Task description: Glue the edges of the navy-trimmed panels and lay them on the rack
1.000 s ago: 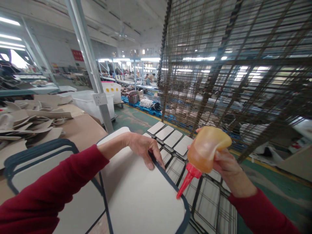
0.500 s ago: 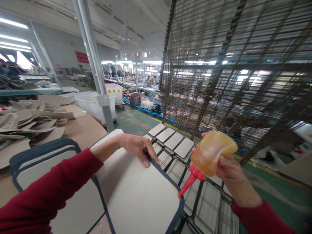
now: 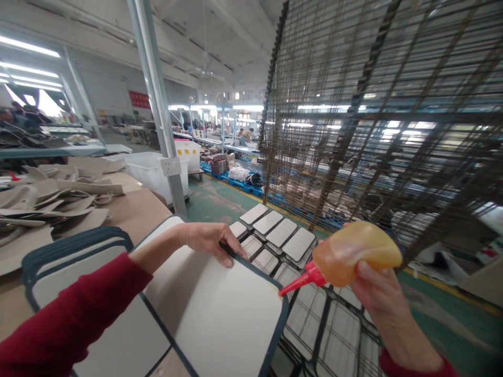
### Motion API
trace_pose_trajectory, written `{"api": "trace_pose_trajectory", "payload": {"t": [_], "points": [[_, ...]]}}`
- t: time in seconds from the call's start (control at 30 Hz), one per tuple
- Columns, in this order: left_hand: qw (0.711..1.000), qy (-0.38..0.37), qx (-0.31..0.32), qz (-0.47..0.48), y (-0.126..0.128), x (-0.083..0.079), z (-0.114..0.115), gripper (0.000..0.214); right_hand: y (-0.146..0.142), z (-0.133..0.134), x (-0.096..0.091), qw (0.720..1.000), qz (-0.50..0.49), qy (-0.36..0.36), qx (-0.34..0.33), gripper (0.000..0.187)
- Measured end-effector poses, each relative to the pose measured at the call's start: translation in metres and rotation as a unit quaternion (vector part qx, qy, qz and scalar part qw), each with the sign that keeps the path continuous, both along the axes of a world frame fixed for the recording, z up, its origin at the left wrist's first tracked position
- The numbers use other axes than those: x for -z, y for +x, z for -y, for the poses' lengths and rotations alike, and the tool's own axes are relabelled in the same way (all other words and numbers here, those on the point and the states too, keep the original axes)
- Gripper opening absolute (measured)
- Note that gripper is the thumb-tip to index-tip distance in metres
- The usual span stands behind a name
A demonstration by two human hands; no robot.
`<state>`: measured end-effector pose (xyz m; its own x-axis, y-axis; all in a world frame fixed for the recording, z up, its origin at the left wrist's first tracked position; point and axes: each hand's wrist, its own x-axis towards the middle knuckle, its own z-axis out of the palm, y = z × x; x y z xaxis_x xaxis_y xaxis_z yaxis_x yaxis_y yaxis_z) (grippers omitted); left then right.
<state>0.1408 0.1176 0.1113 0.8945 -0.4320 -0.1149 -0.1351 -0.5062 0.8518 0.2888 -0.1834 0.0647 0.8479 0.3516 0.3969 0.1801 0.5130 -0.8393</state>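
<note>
My right hand (image 3: 383, 301) is closed around an amber squeeze bottle (image 3: 353, 254) with a red nozzle (image 3: 298, 280). The nozzle tip touches the right corner of a white panel with dark blue edging (image 3: 220, 314). My left hand (image 3: 208, 241) rests on the panel's far edge, fingers curled over the blue trim and pressing it down. Both arms wear dark red sleeves. The panel lies on top of a stack of similar panels (image 3: 78, 272) on the workbench.
Several small white panels (image 3: 275, 230) lie on a wire tray below the bench edge. A tall wire rack (image 3: 373, 115) stands to the right. Cardboard cut pieces (image 3: 47, 193) pile up at the left. A grey post (image 3: 161, 115) and white bins (image 3: 149, 167) stand behind.
The bottle has tilted from pointing downward to nearly level, its nozzle moving up along the panel's right edge. The left hand slid slightly left along the far edge.
</note>
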Motion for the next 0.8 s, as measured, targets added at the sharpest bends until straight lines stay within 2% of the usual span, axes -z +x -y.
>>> {"api": "trace_pose_trajectory", "payload": {"t": [0.17,0.43,0.63,0.8], "points": [[1.0,-0.016,-0.004,0.0,-0.005,0.002,-0.004,0.052,-0.002,-0.001,0.006,0.999,0.008,0.043,0.027,0.048],[0.996,-0.09,-0.012,0.007,-0.011,0.018,-0.01,0.043,-0.006,0.003,0.017,0.996,0.006,0.056,0.065,0.031],[0.987,-0.148,-0.048,-0.037,-0.014,0.028,-0.011,0.042,-0.002,0.0,0.028,0.992,0.018,0.068,0.106,0.034],[0.98,-0.172,-0.081,-0.063,-0.017,0.034,-0.01,0.045,-0.002,0.001,0.033,0.993,0.015,0.06,0.103,0.035]]}}
